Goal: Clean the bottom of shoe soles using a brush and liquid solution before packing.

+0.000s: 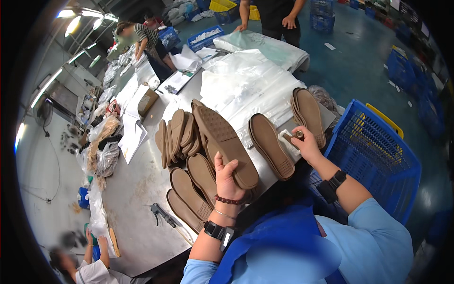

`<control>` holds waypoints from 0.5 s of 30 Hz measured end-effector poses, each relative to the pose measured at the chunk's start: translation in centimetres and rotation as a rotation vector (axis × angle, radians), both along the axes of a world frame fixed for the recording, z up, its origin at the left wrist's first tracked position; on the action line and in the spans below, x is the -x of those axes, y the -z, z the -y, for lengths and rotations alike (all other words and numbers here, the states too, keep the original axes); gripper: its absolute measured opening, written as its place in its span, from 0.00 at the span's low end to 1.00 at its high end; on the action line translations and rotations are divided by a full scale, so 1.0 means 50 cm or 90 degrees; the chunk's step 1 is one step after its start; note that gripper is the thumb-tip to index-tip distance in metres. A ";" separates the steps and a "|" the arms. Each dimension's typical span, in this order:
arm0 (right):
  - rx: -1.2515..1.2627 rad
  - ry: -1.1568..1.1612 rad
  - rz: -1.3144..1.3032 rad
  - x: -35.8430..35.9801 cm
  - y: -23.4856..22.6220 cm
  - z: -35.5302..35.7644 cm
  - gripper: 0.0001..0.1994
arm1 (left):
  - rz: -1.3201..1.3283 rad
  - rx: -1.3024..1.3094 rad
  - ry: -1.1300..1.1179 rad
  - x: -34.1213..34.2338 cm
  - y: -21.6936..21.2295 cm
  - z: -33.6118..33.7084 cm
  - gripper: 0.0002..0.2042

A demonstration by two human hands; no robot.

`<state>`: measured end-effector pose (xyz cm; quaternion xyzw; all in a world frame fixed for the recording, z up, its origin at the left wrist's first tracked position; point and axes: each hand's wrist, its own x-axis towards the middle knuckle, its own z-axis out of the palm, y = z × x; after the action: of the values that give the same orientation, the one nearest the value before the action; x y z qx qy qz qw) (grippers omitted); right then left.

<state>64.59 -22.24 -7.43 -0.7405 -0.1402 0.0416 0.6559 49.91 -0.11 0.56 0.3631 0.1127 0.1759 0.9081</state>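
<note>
My left hand [228, 179] grips a brown shoe sole [222, 139], held tilted with its dotted tread facing up over the metal table [137, 189]. My right hand [305, 144] holds a small brown stamp-like tool [297, 135] against a white pad [286, 138] at the table's right edge. Another brown sole [270, 144] lies between my hands. Two more soles [308, 113] rest beyond my right hand. A fanned stack of soles [177, 135] and several flat ones [191, 191] lie left of my left hand.
A blue plastic crate [373, 156] stands to the right of the table. Clear plastic bags [246, 80] pile at the far end. A metal hand tool [163, 215] lies near the front. Papers and a cardboard box [144, 102] sit left. Other people work around the table.
</note>
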 end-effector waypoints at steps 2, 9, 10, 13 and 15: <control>0.144 -0.009 0.016 -0.046 0.077 0.029 0.14 | -0.020 -0.003 0.014 -0.018 0.001 0.028 0.25; 0.348 0.018 0.119 -0.033 0.075 0.004 0.26 | -0.216 -0.072 -0.023 -0.083 0.016 0.104 0.28; 0.411 0.032 0.238 -0.019 0.053 -0.007 0.28 | -0.204 -0.177 -0.041 -0.089 0.052 0.103 0.27; 0.262 -0.036 0.241 -0.018 0.031 -0.019 0.28 | -0.342 -0.452 -0.048 -0.112 0.069 0.146 0.28; 0.053 -0.155 -0.106 0.000 0.014 -0.033 0.30 | -0.401 -0.345 0.094 -0.118 0.080 0.168 0.29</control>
<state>64.60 -20.60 -8.14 -0.7383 -0.1720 0.1881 0.6244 55.81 -8.54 -3.46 0.6318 0.3083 0.0138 0.7110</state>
